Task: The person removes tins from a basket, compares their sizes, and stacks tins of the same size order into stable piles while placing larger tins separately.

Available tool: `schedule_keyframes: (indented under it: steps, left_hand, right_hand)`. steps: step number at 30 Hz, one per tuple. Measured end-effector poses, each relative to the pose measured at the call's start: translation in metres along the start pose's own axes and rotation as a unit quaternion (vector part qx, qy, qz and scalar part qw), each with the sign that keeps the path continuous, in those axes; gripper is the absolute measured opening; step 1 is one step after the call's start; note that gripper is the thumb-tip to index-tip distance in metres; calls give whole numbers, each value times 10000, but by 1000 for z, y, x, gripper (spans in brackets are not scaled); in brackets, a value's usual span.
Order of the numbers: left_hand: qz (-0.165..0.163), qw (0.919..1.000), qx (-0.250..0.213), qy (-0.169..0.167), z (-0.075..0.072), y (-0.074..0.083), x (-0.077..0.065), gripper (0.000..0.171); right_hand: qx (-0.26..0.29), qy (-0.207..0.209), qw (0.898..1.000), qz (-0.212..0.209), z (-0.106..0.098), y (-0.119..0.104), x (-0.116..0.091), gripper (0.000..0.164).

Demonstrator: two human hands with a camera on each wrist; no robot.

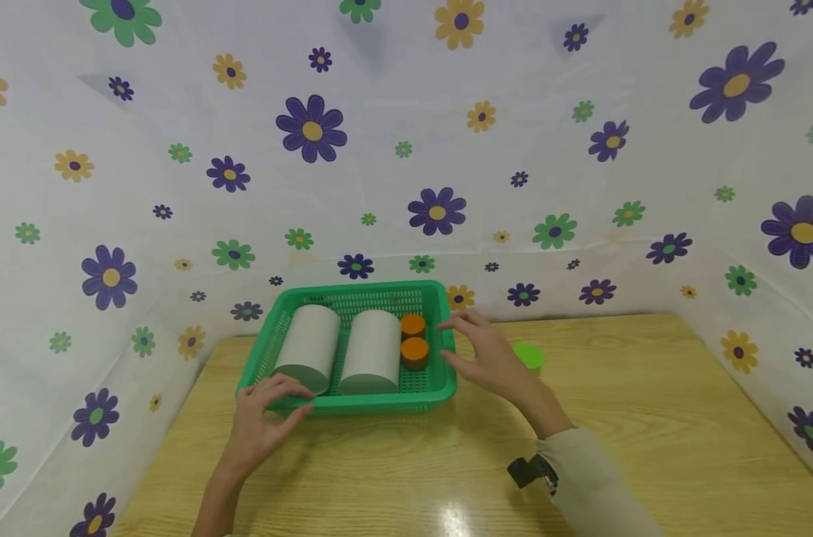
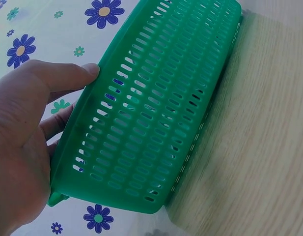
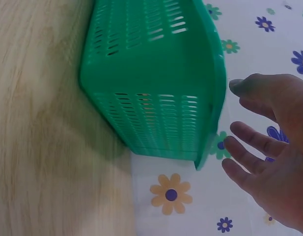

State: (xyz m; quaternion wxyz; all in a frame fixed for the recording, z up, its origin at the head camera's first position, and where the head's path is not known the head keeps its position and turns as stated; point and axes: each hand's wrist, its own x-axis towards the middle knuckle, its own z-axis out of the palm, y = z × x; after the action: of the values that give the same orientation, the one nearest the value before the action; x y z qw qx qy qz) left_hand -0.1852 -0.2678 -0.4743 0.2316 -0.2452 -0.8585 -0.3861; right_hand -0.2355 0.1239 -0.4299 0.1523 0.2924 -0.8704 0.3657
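A green plastic basket (image 1: pixel 373 405) with slotted walls stands on the table. Two white cylinders, a left one (image 1: pixel 309 339) and a right one (image 1: pixel 373 350), lie inside it. Beside them at the basket's right end are two orange round pieces, one farther back (image 1: pixel 413 326) and one nearer (image 1: pixel 415 350). My left hand (image 1: pixel 262 421) grips the rim at the near left corner, thumb outside and fingers over the edge, as the left wrist view shows. My right hand (image 1: pixel 487 356) hovers by the right rim, fingers spread and apart from it in the right wrist view (image 3: pixel 274 142).
A bright green round piece (image 1: pixel 529 358) sits on the wooden table (image 1: pixel 621 418), just behind the right hand and partly hidden by it. A flower-patterned white sheet (image 1: pixel 380 179) rises behind the table and along both sides. A black strap (image 1: pixel 534 473) circles the right wrist.
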Motion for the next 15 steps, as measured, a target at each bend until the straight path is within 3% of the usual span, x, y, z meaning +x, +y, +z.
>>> schedule_keyframes:
  steps: [9,15]
  left_hand:
    - [22,10000,12,-4,0,0,0,22]
    - [6,10000,-22,-26,-1,1,0,23]
  right_hand:
    - [-237,-183,9991,-294,20,-2,13,35]
    - [-349,-472,9979,-260,28,-5,23,34]
